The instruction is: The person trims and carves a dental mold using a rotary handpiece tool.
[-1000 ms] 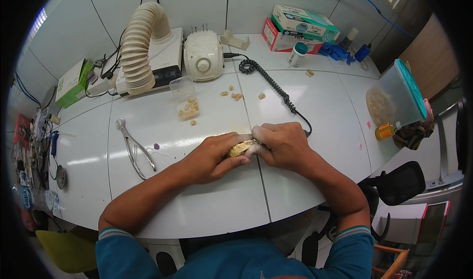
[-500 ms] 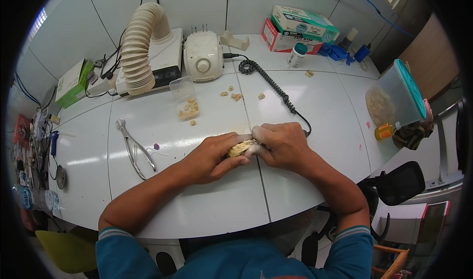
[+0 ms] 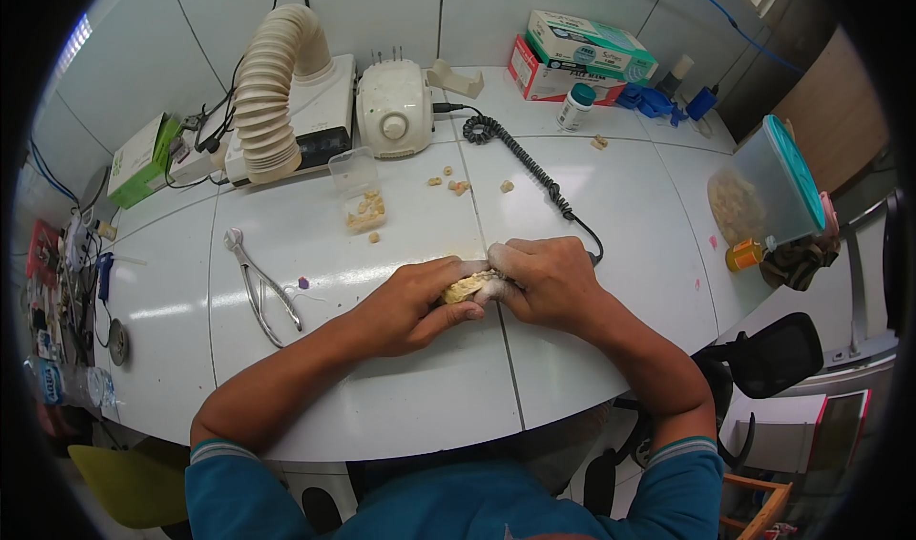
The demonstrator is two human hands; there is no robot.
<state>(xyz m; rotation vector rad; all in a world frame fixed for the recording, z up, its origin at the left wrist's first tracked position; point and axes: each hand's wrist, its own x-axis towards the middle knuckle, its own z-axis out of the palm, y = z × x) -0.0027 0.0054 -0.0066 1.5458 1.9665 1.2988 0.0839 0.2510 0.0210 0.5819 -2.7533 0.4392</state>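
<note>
Left hand: closed on a pale yellow lump, thumb along the near side, fingers over the far side, pinching firmly by the look of the bend.
Right hand: drawn in tight, curled fingers and thumb closed at the lump's right end, whitish dust on the fingertips; no telling whether a tool sits inside the curl.
Lump: right here between the two hands, just above the desk, partly hidden by fingers, rough-looking on top.
Change: no clear shift of either hand against the views from a second and half a second ago; same meeting point, no release, so a steady two-handed hold with the lump well controlled, as far as can be judged.
Black coiled cord: looping beyond the grip, then down to the right hand's far side, end out of sight.
Control box: well beyond the grip, to the left, cord plugged into its side.
Clear tub: beyond and left of the grip, yellowish bits in the bottom.
Loose bits: scattered on the desk past the fingers, one more just near the tub.
Pliers: lying well left of the grip, handles toward the left forearm, untouched.
</note>
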